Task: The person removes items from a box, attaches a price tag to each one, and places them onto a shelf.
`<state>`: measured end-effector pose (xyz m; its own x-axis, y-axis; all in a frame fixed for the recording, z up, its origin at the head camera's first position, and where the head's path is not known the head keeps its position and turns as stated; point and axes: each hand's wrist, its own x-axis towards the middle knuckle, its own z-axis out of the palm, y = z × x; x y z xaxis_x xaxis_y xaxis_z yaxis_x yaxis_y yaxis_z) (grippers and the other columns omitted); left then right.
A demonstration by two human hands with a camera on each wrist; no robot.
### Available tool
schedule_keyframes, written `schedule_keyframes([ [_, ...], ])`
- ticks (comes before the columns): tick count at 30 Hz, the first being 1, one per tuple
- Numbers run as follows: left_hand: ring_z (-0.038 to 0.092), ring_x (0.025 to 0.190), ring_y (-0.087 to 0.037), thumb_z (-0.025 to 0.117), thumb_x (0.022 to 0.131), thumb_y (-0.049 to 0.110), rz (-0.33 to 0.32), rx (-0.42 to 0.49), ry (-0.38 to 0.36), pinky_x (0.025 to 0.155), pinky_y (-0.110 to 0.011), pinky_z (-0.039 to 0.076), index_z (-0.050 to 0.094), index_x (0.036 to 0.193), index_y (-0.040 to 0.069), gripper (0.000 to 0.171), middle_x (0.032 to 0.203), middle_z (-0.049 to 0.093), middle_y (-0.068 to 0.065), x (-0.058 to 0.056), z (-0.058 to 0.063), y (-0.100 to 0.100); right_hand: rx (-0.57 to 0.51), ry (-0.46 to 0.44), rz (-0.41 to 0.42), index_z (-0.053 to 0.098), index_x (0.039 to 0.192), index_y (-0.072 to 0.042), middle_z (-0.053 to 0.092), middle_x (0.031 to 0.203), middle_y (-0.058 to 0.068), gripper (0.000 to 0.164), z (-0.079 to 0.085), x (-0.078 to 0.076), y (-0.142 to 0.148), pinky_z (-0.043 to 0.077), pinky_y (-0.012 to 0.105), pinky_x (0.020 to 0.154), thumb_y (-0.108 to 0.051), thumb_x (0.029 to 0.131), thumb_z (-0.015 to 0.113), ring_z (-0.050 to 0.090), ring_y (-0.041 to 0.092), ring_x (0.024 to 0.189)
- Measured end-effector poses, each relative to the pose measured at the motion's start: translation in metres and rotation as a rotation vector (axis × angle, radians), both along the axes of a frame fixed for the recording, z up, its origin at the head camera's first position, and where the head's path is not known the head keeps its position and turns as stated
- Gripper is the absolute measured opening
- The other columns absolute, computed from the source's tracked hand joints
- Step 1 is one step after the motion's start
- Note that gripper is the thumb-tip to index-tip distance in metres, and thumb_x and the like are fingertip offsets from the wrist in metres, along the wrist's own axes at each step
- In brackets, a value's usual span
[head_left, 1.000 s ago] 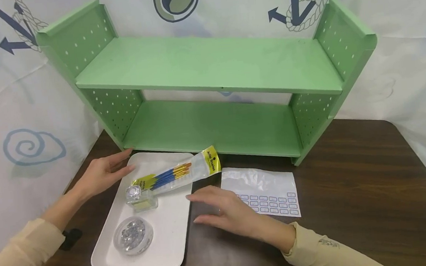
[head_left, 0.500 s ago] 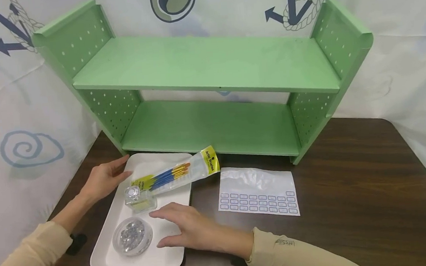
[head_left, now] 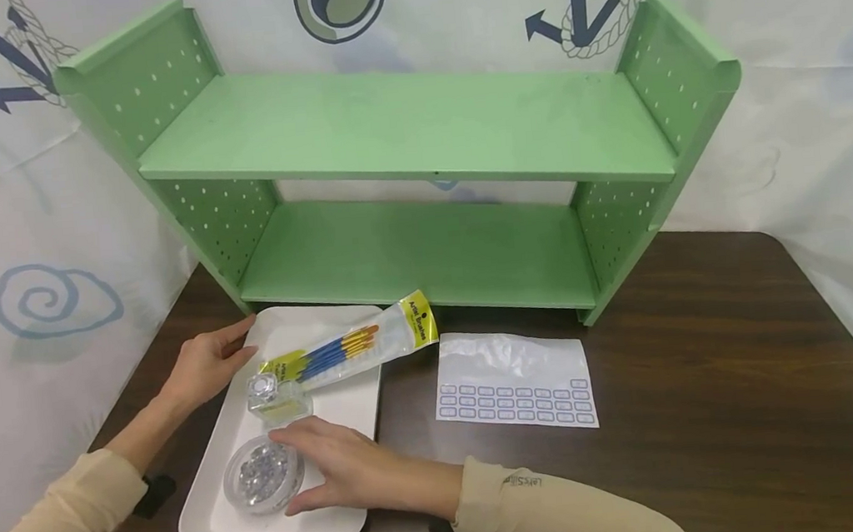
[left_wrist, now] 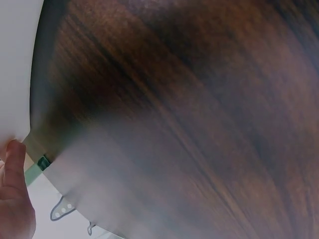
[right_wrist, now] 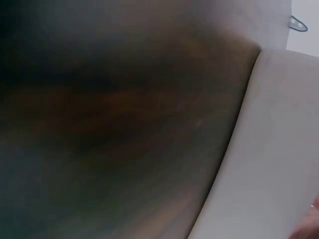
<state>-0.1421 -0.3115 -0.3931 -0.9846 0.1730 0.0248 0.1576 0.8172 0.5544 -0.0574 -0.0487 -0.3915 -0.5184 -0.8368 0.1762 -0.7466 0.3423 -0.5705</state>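
Right hand [head_left: 340,465], spread, beside round transparent jar [head_left: 263,479]; left hand [head_left: 203,369], spread, at smooth white tray [head_left: 291,320]; clear boxy bottle [head_left: 281,404] beyond jar.

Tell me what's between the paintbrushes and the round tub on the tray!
In the head view, a little clear bottle sits on the tray between the paintbrushes and the round tub.

Speaker A: Identify the landmark.

Speaker B: Green shelf unit [head_left: 404,126]: two tiers, perforated end panels [head_left: 156,78].

Speaker A: List items relative to the shelf unit.

Speaker B: Label sheet [head_left: 514,380]: flat, before its right half. Dark wood-grain table [head_left: 712,360]: beneath it. White cloth [head_left: 467,12]: behind it. Blue spiral print [head_left: 47,302]: to its left.
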Motion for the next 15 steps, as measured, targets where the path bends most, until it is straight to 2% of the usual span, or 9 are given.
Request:
schedule_keyframes([
  [5,0.062,0.117,-0.056,0.064,0.098,0.001,0.009,0.002,-0.008,0.082,-0.049,0.061,0.046,0.144,-0.015,0.053,0.140,0.050,-0.042,0.000,-0.001,0.001,0.081,-0.053,-0.027,0.049,0.150,-0.007,0.058,0.147,0.008,0.076,0.000,0.001,-0.008,0.040,0.014,0.114,-0.030,0.087,0.085,0.054,0.012,0.138],
  [15,0.062,0.118,-0.056,0.064,0.098,0.002,0.009,-0.002,-0.008,0.082,-0.049,0.061,0.046,0.144,-0.016,0.052,0.141,0.050,-0.041,0.000,-0.001,0.000,0.168,-0.008,-0.030,0.044,0.153,-0.008,0.056,0.149,0.006,0.082,0.000,-0.001,-0.016,0.040,0.012,0.112,-0.036,0.087,0.084,0.053,0.008,0.138],
])
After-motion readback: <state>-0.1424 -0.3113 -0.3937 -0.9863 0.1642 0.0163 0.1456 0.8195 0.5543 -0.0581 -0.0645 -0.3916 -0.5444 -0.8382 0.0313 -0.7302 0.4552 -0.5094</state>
